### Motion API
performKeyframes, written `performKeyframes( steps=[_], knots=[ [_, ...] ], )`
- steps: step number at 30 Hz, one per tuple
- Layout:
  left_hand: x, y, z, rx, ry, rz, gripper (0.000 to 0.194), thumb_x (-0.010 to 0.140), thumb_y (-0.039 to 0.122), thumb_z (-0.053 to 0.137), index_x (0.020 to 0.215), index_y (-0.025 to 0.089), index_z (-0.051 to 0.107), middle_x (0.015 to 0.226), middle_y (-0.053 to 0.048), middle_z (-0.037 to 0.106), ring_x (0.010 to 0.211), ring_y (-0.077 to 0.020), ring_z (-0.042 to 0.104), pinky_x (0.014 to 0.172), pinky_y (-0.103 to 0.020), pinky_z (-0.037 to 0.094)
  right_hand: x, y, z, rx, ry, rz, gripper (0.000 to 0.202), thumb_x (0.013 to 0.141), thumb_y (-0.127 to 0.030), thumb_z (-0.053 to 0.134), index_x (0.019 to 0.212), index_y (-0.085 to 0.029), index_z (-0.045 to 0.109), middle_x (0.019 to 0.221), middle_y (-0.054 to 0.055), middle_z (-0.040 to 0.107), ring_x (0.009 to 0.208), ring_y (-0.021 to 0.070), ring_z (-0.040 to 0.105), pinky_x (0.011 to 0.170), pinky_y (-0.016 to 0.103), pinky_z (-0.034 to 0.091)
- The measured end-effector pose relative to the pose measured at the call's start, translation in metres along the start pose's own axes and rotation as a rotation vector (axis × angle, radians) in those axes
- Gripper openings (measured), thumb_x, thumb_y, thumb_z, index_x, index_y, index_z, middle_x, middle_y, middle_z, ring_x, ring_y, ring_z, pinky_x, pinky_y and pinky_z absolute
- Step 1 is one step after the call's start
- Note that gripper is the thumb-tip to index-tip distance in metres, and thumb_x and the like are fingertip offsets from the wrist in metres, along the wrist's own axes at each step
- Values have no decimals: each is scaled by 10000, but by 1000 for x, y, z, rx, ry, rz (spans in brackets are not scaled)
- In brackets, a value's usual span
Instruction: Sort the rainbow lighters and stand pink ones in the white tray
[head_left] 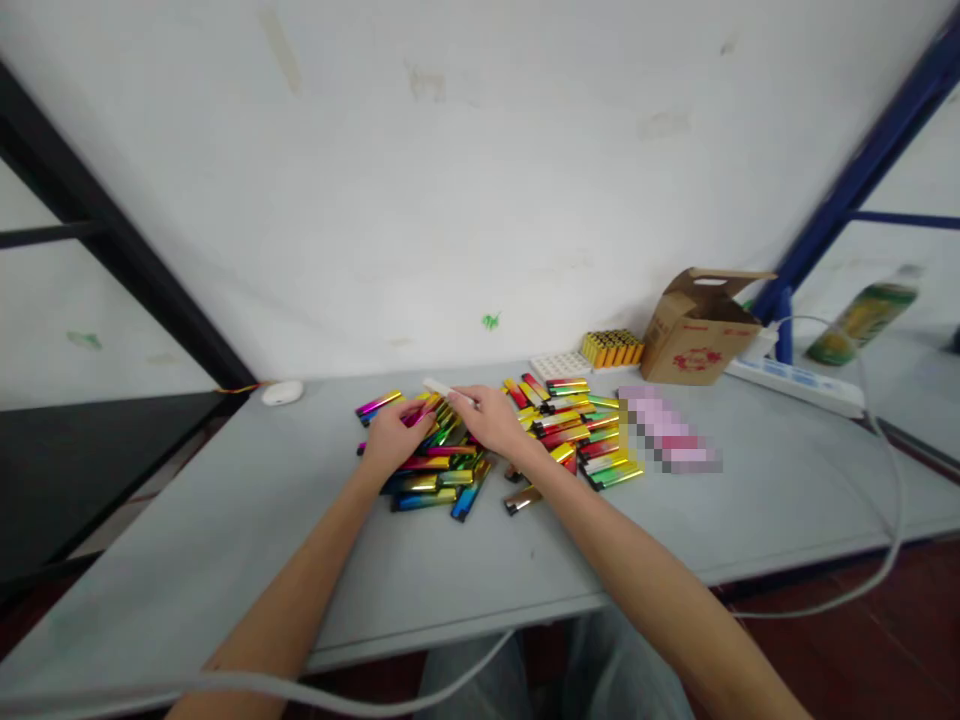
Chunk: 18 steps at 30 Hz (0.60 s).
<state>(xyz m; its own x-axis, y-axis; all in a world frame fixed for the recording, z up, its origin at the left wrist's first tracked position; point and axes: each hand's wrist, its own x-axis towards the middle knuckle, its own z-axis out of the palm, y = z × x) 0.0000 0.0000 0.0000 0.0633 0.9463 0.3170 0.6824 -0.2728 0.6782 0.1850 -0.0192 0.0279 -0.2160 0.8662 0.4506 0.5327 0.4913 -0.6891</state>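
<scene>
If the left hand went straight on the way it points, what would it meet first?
Probably the white strip in the right hand, just past the left hand. Depth is unclear, though; if it stays low, it could brush the shiny lighters first.

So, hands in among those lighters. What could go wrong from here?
Lighters overlap loosely under and around the left hand, so pulling one out may make its neighbours slide.

The right forearm runs right beside the bronze lighter near the front; it might nudge that one out of place.

A white cable crosses the view in front of the left forearm and could snag it.
</scene>
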Motion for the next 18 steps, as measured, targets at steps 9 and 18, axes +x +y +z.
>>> performKeyframes(
  steps=[9, 18],
  knots=[
    [-4, 2, 0, 121, 55, 26, 434, 782, 444, 560, 1062, 149, 712, 910, -89, 744, 797, -236, 674, 752, -354, 526, 0, -11, -1, -124, 42, 7, 325, 938, -341, 429, 988, -194, 715, 922, 50, 699, 794, 154, 597, 715, 229, 395],
    [-9, 14, 0, 230, 94, 44, 412, 803, 431, 524, 1057, 175, 724, 827, -66, 748, 694, -233, 660, 678, -332, 508, 3, -11, 0, -55, 86, 46, 303, 923, -307, 463, 872, -179, 733, 892, 42, 703, 870, 161, 614, 771, 230, 416]
  ],
)
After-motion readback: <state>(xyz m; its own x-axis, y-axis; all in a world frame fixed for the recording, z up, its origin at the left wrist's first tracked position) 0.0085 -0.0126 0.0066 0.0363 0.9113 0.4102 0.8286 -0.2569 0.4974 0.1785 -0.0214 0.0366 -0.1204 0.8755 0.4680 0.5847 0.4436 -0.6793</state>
